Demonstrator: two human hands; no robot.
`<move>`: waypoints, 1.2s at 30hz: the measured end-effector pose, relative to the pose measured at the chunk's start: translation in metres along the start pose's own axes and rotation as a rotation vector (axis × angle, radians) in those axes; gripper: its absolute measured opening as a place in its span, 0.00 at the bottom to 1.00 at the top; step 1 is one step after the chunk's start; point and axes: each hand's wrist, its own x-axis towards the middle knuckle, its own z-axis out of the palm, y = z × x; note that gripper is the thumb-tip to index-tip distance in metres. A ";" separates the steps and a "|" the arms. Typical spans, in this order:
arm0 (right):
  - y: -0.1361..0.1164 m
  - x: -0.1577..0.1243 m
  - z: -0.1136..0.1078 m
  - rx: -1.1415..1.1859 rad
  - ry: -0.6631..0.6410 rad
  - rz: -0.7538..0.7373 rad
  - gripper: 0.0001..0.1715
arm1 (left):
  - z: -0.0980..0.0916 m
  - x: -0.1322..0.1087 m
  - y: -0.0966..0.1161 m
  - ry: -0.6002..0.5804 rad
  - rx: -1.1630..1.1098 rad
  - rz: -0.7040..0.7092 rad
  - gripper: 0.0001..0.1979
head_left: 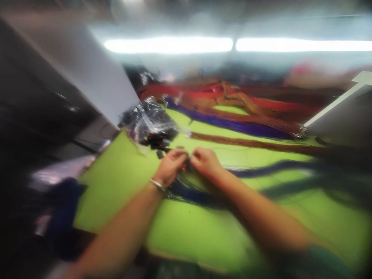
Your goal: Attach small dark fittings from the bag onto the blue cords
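Observation:
My left hand (172,167), with a pale band at its wrist, is closed in a pinch on a small black part (186,158), perhaps a connector. Close beside it, my right hand (207,161) is closed too, fingertips pressed together. What it grips is too small and blurred to name, though thin wires run near it. A bundle of dark blue wires (192,193) lies just below both hands. Another blue wire bundle (261,169) stretches off to the right. Small black pieces (158,141) with reddish spots spill beside the left hand, at the mouth of a clear plastic bag (151,116).
The work surface is a bright green tabletop (116,190). Across its back lie a brown wire bundle (250,142), a purple bundle (232,124) and red bundles (203,91). A pale panel (95,66) rises at left, a grey box-like object (345,112) at right.

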 end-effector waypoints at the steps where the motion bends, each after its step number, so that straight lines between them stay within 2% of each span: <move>1: 0.000 0.000 0.001 -0.001 -0.001 -0.001 0.06 | 0.000 0.000 -0.001 0.002 0.010 0.008 0.16; 7: 0.002 -0.005 0.005 -0.015 -0.033 -0.028 0.08 | -0.001 0.001 -0.004 0.005 0.072 0.028 0.16; 23: 0.008 -0.006 0.012 0.033 0.008 -0.027 0.07 | 0.000 0.002 -0.005 0.004 0.134 0.024 0.18; 27: 0.006 -0.003 0.003 0.030 -0.007 -0.059 0.07 | -0.001 0.002 0.002 -0.009 0.173 0.045 0.18; 31: -0.005 -0.005 -0.010 -0.185 0.047 -0.144 0.09 | -0.011 0.010 0.008 0.053 0.148 0.088 0.17; 32: -0.008 -0.007 -0.011 -0.258 -0.003 -0.159 0.10 | -0.014 0.012 0.008 0.059 0.129 0.079 0.17; 36: -0.016 -0.015 -0.004 -0.440 -0.360 -0.178 0.11 | -0.019 0.016 0.009 0.050 0.096 0.025 0.17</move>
